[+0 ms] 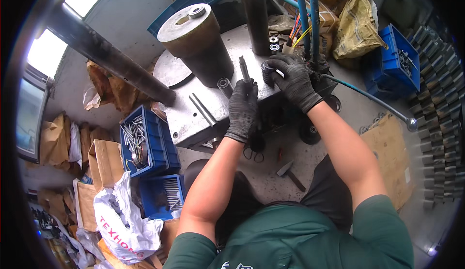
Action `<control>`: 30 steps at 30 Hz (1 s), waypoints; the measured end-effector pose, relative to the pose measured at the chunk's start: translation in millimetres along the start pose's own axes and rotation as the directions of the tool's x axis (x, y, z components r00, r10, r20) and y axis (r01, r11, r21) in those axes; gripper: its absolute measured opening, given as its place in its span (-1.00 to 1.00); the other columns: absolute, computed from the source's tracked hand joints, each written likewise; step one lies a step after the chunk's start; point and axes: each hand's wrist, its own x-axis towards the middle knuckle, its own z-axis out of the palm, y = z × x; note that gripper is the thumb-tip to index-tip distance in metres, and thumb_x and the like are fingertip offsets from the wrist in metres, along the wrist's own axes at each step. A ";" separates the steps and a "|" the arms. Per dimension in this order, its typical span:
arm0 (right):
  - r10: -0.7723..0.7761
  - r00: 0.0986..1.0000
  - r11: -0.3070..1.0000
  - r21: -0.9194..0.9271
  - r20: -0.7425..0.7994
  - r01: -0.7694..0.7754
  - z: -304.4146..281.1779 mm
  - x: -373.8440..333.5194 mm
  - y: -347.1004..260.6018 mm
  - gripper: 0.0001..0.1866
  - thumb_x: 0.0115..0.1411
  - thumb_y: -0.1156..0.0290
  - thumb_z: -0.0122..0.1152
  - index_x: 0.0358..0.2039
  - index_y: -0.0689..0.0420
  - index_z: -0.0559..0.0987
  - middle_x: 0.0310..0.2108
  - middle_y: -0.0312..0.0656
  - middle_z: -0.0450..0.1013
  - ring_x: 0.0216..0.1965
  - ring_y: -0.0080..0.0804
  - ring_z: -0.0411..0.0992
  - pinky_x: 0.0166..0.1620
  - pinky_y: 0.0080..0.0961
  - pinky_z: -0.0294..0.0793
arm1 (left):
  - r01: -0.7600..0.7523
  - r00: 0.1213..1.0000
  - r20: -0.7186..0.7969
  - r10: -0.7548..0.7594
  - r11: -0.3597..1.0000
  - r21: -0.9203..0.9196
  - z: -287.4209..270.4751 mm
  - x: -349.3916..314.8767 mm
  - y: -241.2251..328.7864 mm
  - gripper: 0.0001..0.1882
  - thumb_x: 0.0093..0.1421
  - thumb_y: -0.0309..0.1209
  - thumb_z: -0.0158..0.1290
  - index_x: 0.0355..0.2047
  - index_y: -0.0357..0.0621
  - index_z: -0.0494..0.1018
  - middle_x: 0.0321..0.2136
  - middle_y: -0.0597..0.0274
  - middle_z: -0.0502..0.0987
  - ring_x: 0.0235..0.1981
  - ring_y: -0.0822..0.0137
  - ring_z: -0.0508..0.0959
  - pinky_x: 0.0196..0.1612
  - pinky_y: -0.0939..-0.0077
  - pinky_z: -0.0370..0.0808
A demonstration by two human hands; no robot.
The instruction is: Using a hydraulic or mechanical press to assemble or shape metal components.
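Left hand: black-gloved hand (243,107), closed round the near end of a metal rod (244,69).
Rod, place: above the surface (180,120), between the two hands, just left of the ring stack.
Rod, axis: long axis runs away from the person; free end points to the far side, leaning slightly left. Whether it stands upright or slopes, cannot tell.
Right hand: black-gloved hand (295,82), fingers bent and touching a short ring stack (267,73); how firmly it grips, cannot tell.
Ring stack, axis: upright, near the right part of the surface.
Sleeve: hollow metal sleeve (224,86), just left of the left hand, open end up.
Loose rings: two bearings (274,47) beside the dark column (253,17).
Big cylinder: stepped metal cylinder (208,58), on the surface; a bearing ring (196,12) lies on its top.
Upper left bin: blue bin (156,145), holds a jumbled heap of metal rods (134,140).
Lower left bin: smaller blue bin (151,199), holds slim rods (173,194) laid roughly parallel.
Right bin: blue bin (387,79), holds small metal pieces (409,63), kind unclear.
Floor: hammer (289,174) between the person's legs, head toward upper left, handle toward lower right.
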 end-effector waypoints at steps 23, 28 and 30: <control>0.571 0.748 0.087 0.881 0.339 -0.465 -69.8 -19.7 -42.7 -0.57 0.32 0.43 0.26 0.15 0.30 0.48 -0.05 -0.10 0.56 0.01 -0.27 0.58 0.11 -0.36 0.58 | 0.414 0.845 0.465 -0.266 0.874 -0.253 -0.8 -48.7 39.0 -0.75 0.32 -0.34 0.19 -0.09 -0.22 0.53 -0.39 0.26 0.57 -0.38 0.52 0.52 -0.28 0.48 0.51; 0.325 0.536 -0.087 0.589 0.780 -0.804 -75.7 -34.4 -58.4 -0.46 0.26 0.31 0.39 0.18 0.26 0.47 -0.08 -0.11 0.56 -0.14 -0.38 0.60 -0.05 -0.43 0.65 | 0.273 0.882 0.444 -0.158 0.939 -0.209 -4.6 -49.4 35.9 -0.71 0.31 -0.37 0.18 -0.01 -0.25 0.52 -0.25 0.27 0.60 -0.22 0.49 0.54 -0.13 0.51 0.53; 0.353 0.528 -0.053 0.580 0.773 -0.813 -70.2 -38.0 -50.6 -0.50 0.28 0.22 0.38 0.14 0.20 0.52 -0.15 -0.13 0.59 -0.19 -0.41 0.61 -0.15 -0.46 0.66 | -0.006 0.925 0.378 0.047 0.994 -0.108 -5.4 -50.4 36.8 -0.72 0.30 -0.45 0.18 -0.01 -0.26 0.51 -0.25 0.22 0.60 -0.22 0.46 0.55 -0.14 0.48 0.54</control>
